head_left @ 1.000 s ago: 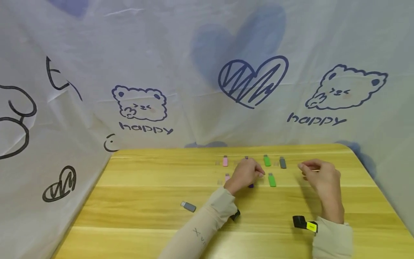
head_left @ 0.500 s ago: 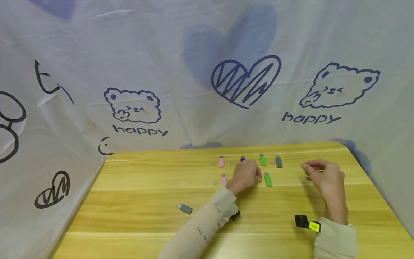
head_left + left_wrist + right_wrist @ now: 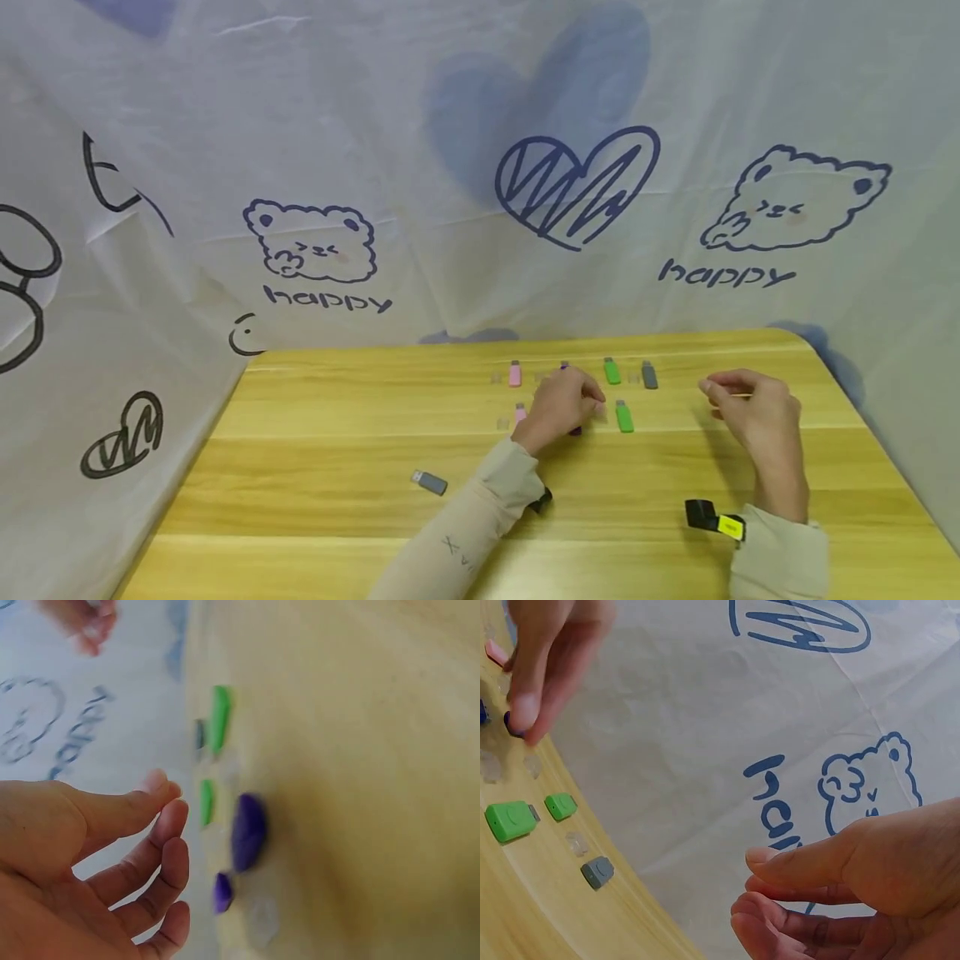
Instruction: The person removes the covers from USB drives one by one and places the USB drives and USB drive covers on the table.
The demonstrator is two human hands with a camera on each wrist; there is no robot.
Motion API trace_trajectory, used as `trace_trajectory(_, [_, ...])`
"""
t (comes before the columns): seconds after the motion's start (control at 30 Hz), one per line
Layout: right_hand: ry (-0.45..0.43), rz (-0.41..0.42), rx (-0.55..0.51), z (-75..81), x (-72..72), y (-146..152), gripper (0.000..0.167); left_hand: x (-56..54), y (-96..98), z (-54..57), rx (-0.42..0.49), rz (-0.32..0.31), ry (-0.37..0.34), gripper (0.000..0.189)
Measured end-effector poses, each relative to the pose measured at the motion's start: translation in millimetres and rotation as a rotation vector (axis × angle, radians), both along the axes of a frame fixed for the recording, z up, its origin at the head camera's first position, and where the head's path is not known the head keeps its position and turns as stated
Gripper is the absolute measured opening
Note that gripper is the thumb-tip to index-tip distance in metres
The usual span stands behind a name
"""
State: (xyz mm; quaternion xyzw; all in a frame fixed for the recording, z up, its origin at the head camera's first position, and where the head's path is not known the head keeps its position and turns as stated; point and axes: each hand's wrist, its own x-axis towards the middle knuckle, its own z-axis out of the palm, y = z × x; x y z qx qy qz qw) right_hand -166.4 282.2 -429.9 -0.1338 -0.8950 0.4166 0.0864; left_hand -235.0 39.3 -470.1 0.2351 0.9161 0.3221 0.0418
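My left hand [image 3: 557, 408] hovers over the purple USB sticks, partly covering the front purple stick [image 3: 575, 431] and the back one [image 3: 565, 365]. In the left wrist view, its thumb and index fingertips meet, with no object visible between them. The other fingers are loosely bent. To its right lie a front green USB stick [image 3: 624, 417] and a back green one [image 3: 612, 371]. My right hand [image 3: 759, 417] is raised right of the back grey USB stick [image 3: 649, 375]. Its fingers are loosely bent and hold nothing visible.
Small clear caps [image 3: 633, 378] lie among the sticks. Two pink USB sticks [image 3: 514, 374] lie to the left, the front one partly hidden. Another grey USB stick [image 3: 429, 482] lies nearer on the wooden table [image 3: 322, 417]. A printed cloth [image 3: 450, 275] hangs behind the table.
My left hand reaches slightly forward and back over the purple sticks, now a little farther left of the front green stick. My right hand stays almost still. The head view shifts slightly.
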Motion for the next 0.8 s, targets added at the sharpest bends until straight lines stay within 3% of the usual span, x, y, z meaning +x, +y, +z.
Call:
trace_trajectory(0.13, [0.047,0.026,0.028,2.0,-0.2,-6,0.035,5.4,-26.0,12.4,0.140,0.040,-0.007,0.015])
trace_trajectory(0.33, [0.095,0.070,0.080,6.5,-1.8,-18,0.035,16.5,-72.0,30.0,0.307,0.155,0.024,0.017])
trace_trajectory(0.63, [0.175,0.144,0.119,10.7,-9.8,-36,0.032,26.9,-131.7,38.3,0.528,0.338,0.150,0.019])
trace_trajectory(0.8, [0.189,0.182,0.124,11.8,-8.8,-51,0.032,30.8,-151.6,37.6,0.592,0.373,0.151,0.019])
